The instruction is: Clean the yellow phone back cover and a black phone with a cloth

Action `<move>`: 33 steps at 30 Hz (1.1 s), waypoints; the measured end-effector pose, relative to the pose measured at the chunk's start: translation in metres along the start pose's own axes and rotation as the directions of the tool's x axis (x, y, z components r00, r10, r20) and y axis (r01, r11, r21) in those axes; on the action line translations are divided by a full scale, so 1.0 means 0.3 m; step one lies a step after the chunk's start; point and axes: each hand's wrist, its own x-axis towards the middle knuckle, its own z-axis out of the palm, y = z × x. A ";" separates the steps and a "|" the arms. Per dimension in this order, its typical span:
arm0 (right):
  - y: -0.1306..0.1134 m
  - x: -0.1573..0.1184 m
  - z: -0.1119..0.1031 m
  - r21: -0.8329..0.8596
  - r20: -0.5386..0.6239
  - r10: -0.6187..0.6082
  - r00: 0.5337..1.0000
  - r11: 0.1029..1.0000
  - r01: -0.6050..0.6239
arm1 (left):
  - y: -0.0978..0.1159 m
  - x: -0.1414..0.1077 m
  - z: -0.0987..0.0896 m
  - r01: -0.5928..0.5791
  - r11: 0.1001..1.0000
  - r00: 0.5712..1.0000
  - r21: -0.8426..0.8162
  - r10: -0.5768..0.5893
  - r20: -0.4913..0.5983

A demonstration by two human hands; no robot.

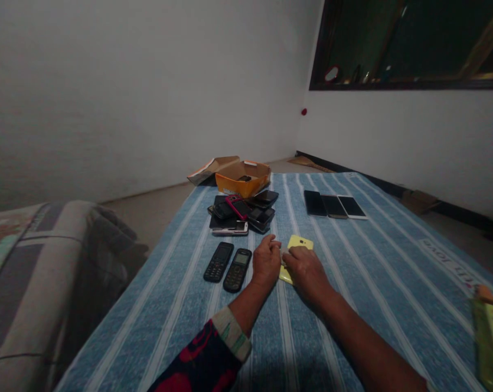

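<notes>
A yellow mobile phone (300,241), its camera side up, lies on the striped cloth. My right hand (307,271) is over it with curled fingers, covering its middle. Just left of the phone is my left hand (266,262), fingers bent together and close to the right fingertips. Something small and pale shows between the two hands, too small to name. Left of my left hand lie two black keypad phones, one (219,262) slightly farther left than the other (237,270).
Several phones are heaped (243,211) before an open orange box (242,182). Three flat smartphones lie side by side at the right, with a white-framed one (352,207) outermost. A yellow-green package (491,340) sits at the right edge. A cloth-covered seat (46,272) stands left.
</notes>
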 end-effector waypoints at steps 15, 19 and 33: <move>0.057 -0.034 -0.016 -0.159 -0.010 0.276 0.961 0.949 -0.274 | -0.002 -0.009 0.000 -0.024 0.999 0.999 0.036 0.023 0.035; 0.010 -0.049 -0.012 -0.190 -0.022 0.245 0.969 0.951 -0.244 | 0.000 -0.010 -0.002 -0.037 0.998 0.998 0.044 0.034 0.054; 0.089 -0.029 0.051 0.240 -0.121 0.204 0.972 0.956 -0.171 | 0.009 -0.010 -0.007 -0.048 0.997 0.995 0.063 0.043 0.088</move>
